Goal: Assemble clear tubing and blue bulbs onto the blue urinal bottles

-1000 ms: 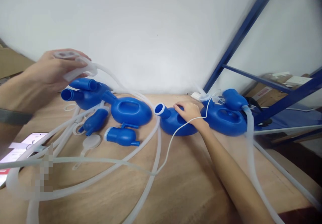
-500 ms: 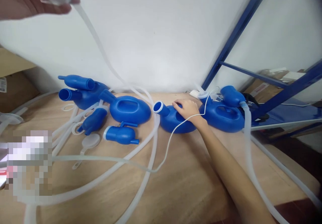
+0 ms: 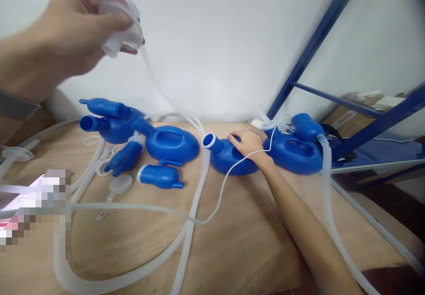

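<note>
Raised at the upper left, my left hand [image 3: 89, 29] is closed around a translucent plastic connector [image 3: 128, 32]. A translucent tube [image 3: 156, 82] hangs from it down to the table's back. My right hand [image 3: 244, 144] rests with its fingers curled on the handle of a blue bottle [image 3: 232, 158]. That bottle stands on the table with its white-rimmed mouth pointing up and left. Another blue bottle [image 3: 172, 147] is to its left, and a small blue cup-like part [image 3: 159, 176] lies in front of that one.
More blue bottles stand at the left [image 3: 116, 129] and right [image 3: 295, 155]. A white cable [image 3: 219, 202] crosses my right wrist. Long tubes curve over the wooden table [image 3: 249, 224]. A flat translucent cap [image 3: 121, 183] lies at left. A blue metal rack [image 3: 315, 47] rises at right.
My left hand has moved right and slightly down with the connector, and more of it is in view. The tubes at the lower left have shifted. My right hand stays on the bottle.
</note>
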A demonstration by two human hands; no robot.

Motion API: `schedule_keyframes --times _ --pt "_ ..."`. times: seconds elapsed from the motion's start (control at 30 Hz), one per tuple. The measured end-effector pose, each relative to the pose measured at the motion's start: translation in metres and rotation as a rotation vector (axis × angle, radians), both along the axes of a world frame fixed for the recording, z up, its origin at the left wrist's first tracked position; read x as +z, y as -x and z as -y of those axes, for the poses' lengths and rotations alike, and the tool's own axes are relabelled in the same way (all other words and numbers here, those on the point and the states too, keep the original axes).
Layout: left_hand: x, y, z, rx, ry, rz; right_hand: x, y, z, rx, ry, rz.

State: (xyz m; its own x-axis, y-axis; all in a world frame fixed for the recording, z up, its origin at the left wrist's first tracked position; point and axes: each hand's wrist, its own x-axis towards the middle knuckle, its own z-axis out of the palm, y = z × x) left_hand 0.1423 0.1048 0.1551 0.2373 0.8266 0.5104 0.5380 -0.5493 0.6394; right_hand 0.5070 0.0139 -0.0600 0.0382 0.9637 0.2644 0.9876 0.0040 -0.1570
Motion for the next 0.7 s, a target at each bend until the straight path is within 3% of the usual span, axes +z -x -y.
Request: schedule_keyframes --times 0.1,0.23,0.33,0.43,0.57,0.7 --pt "-0.030 -0.022 0.012 -0.221 0.067 0.257 0.000 0.000 0.000 -0.005 0.014 -0.002" --pt "-0.083 -0.046 0.008 -0.351 0.198 0.405 0.000 0.000 -0.001 -0.022 0.021 -0.005" --pt "-0.127 -0.066 0.012 -0.335 0.333 0.400 0.000 0.001 0.000 -0.021 0.019 -0.006" --pt "-0.161 -0.084 0.020 -0.314 0.242 0.300 0.001 0.002 0.001 -0.020 0.016 -0.005" --pt "-0.179 -0.094 0.024 -0.239 0.168 0.255 0.001 0.002 0.002 -0.021 0.012 -0.004" --pt "-0.161 -0.085 0.019 -0.200 0.149 0.369 0.000 0.001 0.001 -0.019 0.005 -0.009"
